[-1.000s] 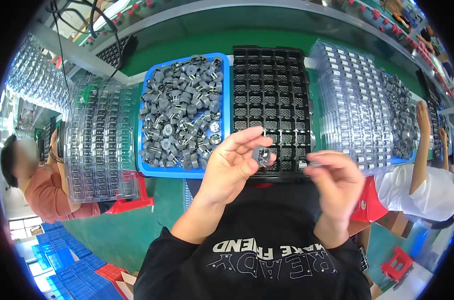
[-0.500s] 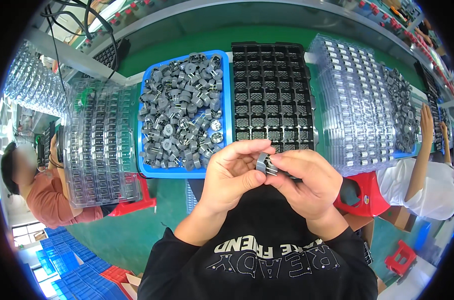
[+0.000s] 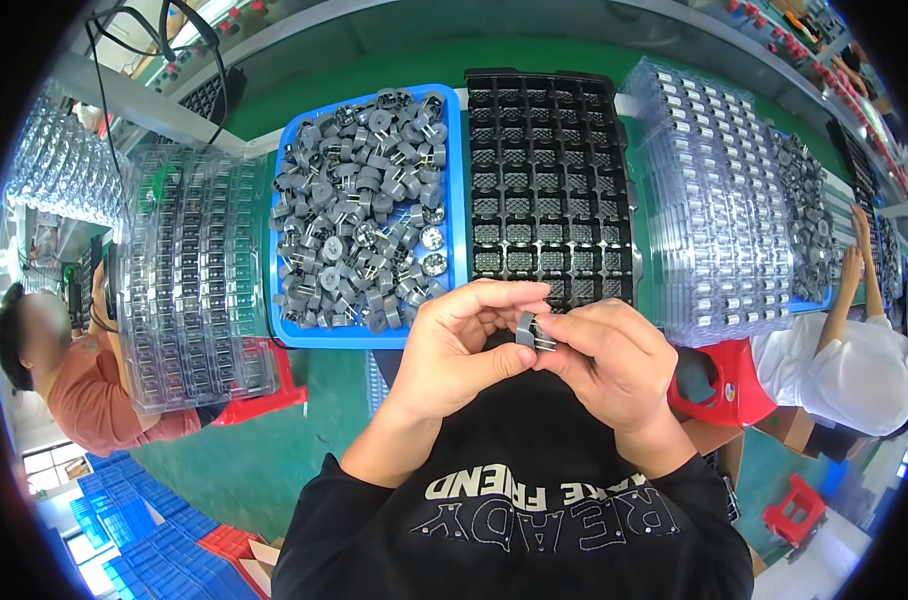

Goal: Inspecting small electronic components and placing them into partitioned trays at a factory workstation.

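Between my two hands is a small round grey electronic part (image 3: 532,331) with several metal pins pointing to the right. My left hand (image 3: 467,345) pinches its grey body between thumb and fingers. On the pin side, the thumb and fingertips of my right hand (image 3: 612,362) grip the same part. Beyond my left hand, a blue tray (image 3: 459,190) holds a heap of similar grey parts (image 3: 359,215). A black tray (image 3: 544,180) of square compartments lies just beyond my hands; its near end is partly hidden by them.
A stack of clear plastic trays (image 3: 709,200) stands right of the black tray, and another (image 3: 189,280) stands at the left. Co-workers sit at both sides, near red stools (image 3: 739,385). Black cables (image 3: 214,60) hang at the upper left.
The view has shifted slightly, so the trays sit a little higher in the picture. Both hands keep hold of the grey part, with hardly any change of grip.
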